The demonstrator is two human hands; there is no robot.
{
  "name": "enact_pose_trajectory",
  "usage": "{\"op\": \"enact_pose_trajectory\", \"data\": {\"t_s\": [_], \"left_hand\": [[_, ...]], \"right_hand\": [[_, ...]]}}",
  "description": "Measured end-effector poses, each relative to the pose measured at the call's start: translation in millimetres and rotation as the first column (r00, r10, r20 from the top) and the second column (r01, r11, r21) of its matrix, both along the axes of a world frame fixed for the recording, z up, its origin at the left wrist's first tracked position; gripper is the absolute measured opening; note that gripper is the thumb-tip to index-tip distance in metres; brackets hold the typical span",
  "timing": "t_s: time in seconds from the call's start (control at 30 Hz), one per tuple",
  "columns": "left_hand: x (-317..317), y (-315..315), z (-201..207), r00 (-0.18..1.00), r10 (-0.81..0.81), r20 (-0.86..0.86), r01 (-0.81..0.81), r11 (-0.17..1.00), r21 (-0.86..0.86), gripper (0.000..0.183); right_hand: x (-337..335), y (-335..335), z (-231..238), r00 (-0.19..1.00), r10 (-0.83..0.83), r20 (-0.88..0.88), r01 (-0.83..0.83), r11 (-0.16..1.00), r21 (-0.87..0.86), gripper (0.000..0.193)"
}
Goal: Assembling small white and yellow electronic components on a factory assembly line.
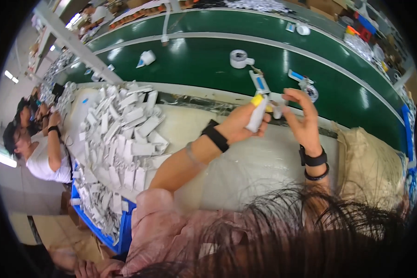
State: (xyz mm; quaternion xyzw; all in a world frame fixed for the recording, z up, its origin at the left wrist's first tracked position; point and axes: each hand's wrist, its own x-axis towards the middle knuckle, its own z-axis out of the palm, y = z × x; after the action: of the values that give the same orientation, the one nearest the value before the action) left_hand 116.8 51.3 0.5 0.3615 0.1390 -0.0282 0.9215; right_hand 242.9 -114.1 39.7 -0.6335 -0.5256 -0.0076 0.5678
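Observation:
My left hand [238, 123] is closed around a long white plastic casing [256, 117], held upright over the near edge of the green belt. Yellow wrapping shows on a fingertip of that hand. Just beyond it lies a white piece with a blue strip [260, 83]; whether it joins the casing I cannot tell. My right hand [305, 121] is to the right, fingers curved and apart, with no thing visibly gripped. A small whitish part [277, 111] sits between the two hands, partly blurred, and what supports it is unclear.
A heap of white plastic casings [120, 125] covers the pale worktop's left side, above a blue bin [109, 238] of similar pieces. White round devices [239, 59] rest on the green conveyor belt [194, 60]. A beige sack [370, 162] stands right. Other people [44, 153] work at left.

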Motion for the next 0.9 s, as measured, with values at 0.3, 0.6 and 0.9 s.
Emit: {"op": "enact_pose_trajectory", "data": {"t_s": [0.3, 0.6, 0.9], "left_hand": [[21.3, -37.6, -11.1, 0.99, 0.056, 0.13, -0.092, 0.952, 0.292, 0.04], [25.0, -59.3, 9.0, 0.979, -0.02, -0.201, 0.05, 0.988, 0.144, 0.042], [19.1, -71.0, 16.2, 0.997, -0.064, 0.038, 0.02, 0.725, 0.688, 0.029]], "right_hand": [[-59.5, -8.0, 34.8, 0.862, 0.205, 0.463, -0.139, 0.975, -0.174, 0.056], [-101.8, 14.8, -15.8, 0.616, 0.148, 0.774, 0.005, 0.981, -0.192, 0.049], [-110.2, 9.1, -11.0, 0.575, 0.05, 0.816, 0.098, 0.987, -0.13, 0.049]]}}
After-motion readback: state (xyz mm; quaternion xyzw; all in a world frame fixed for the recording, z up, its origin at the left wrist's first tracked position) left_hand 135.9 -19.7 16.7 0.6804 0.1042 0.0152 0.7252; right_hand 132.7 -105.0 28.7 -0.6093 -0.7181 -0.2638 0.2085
